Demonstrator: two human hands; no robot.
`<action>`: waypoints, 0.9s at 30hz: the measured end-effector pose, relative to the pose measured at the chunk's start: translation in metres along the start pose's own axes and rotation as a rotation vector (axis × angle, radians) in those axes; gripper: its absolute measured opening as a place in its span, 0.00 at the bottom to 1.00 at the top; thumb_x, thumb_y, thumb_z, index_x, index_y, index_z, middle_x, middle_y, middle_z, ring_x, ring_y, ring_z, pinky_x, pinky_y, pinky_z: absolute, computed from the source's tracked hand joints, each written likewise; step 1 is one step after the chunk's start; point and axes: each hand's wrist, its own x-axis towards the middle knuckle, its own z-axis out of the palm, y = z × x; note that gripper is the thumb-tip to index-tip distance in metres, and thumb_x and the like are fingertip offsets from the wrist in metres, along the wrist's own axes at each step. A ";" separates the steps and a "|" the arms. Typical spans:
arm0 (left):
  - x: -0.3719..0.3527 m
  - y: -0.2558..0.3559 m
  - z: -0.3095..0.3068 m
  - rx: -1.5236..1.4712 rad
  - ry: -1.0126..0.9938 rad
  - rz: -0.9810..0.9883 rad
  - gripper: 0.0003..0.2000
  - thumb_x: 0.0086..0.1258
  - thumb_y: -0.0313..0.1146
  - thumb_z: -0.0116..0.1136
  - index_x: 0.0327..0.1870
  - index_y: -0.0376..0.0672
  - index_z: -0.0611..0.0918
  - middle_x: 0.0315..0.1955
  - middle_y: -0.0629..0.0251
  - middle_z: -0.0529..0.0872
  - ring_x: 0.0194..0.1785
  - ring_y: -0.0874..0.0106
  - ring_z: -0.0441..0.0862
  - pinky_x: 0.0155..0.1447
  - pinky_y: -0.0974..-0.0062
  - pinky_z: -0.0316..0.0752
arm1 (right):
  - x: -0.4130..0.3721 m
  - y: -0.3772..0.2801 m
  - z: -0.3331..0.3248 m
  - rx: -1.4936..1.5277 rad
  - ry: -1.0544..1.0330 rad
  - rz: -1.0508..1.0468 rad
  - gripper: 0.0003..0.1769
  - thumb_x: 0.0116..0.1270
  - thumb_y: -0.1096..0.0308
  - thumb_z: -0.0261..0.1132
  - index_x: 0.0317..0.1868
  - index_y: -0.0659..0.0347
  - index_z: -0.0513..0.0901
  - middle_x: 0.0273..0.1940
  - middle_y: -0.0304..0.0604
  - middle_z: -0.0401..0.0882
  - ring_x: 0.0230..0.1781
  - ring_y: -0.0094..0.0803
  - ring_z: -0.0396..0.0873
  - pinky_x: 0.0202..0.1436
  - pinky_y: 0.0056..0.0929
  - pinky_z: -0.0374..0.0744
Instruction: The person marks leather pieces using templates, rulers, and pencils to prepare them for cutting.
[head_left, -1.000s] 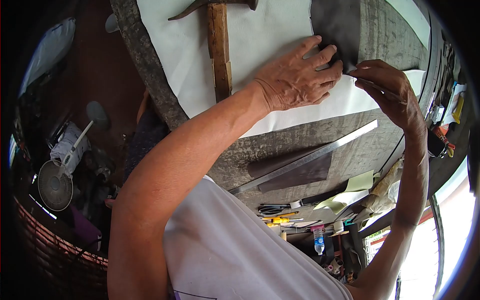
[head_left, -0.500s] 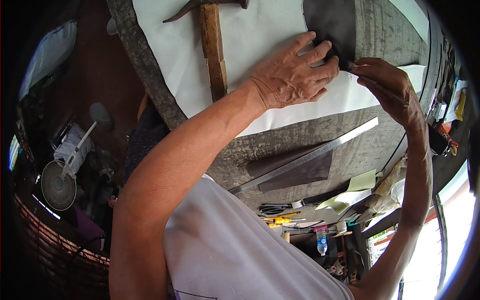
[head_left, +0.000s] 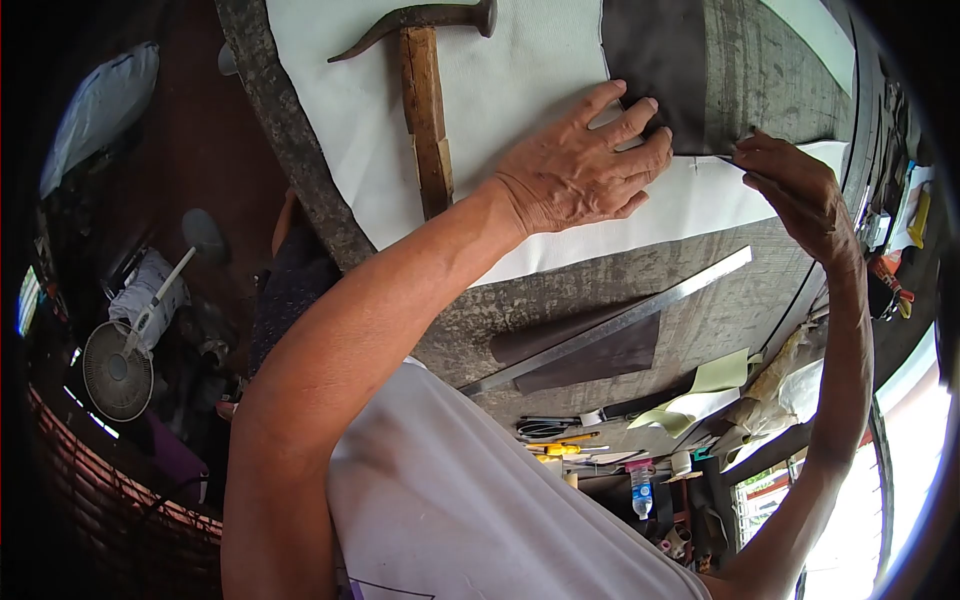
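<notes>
My left hand lies palm down with its fingers spread, on the white sheet and the lower left edge of a dark brown piece. To the right, my right hand is closed in a pinch just past the dark piece's lower right corner. Something thin and dark shows at its fingertips, too small to make out. A small mark shows on the white sheet below the dark piece. The hammer with a wooden handle rests on the white sheet, left of my left hand.
A metal ruler lies across another dark piece on the worn tabletop. Nearer my body are yellow-handled tools, a pale green sheet and a water bottle. A fan stands at the far left.
My right hand has moved right and slightly down, away from the dark piece's corner. My left hand stays on the materials. The view has shifted, showing more of the hammer.
</notes>
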 end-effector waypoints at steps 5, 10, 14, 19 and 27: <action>0.001 0.000 -0.003 -0.015 0.002 0.012 0.21 0.72 0.53 0.61 0.61 0.54 0.83 0.62 0.77 0.78 0.73 0.68 0.68 0.82 0.53 0.58 | 0.005 -0.012 -0.016 0.047 0.022 0.035 0.12 0.69 0.68 0.71 0.50 0.62 0.89 0.52 0.46 0.89 0.55 0.40 0.87 0.62 0.40 0.84; 0.006 -0.004 -0.014 -0.054 -0.021 0.037 0.23 0.71 0.51 0.62 0.61 0.49 0.80 0.63 0.71 0.76 0.73 0.63 0.68 0.80 0.51 0.60 | 0.018 -0.063 -0.009 0.085 0.684 0.282 0.07 0.70 0.73 0.69 0.47 0.62 0.89 0.55 0.43 0.85 0.47 0.34 0.89 0.50 0.28 0.86; 0.006 -0.004 -0.015 -0.080 0.019 0.056 0.23 0.70 0.50 0.62 0.60 0.48 0.81 0.63 0.67 0.77 0.72 0.60 0.68 0.78 0.50 0.62 | 0.053 -0.071 0.048 0.031 0.888 0.700 0.20 0.66 0.82 0.57 0.58 0.63 0.82 0.51 0.53 0.82 0.46 0.51 0.83 0.53 0.43 0.83; 0.004 -0.005 -0.010 -0.096 -0.014 0.069 0.24 0.66 0.50 0.65 0.60 0.49 0.81 0.62 0.64 0.78 0.72 0.56 0.68 0.78 0.46 0.57 | 0.108 -0.113 0.071 0.149 0.898 1.028 0.25 0.65 0.63 0.73 0.59 0.61 0.78 0.50 0.63 0.79 0.50 0.62 0.83 0.51 0.52 0.82; 0.003 -0.010 -0.011 -0.234 0.076 0.085 0.26 0.62 0.41 0.67 0.60 0.41 0.77 0.61 0.51 0.75 0.70 0.49 0.67 0.77 0.44 0.55 | 0.119 -0.103 0.079 0.334 0.794 1.060 0.21 0.61 0.62 0.75 0.50 0.63 0.82 0.43 0.58 0.87 0.50 0.56 0.84 0.51 0.49 0.80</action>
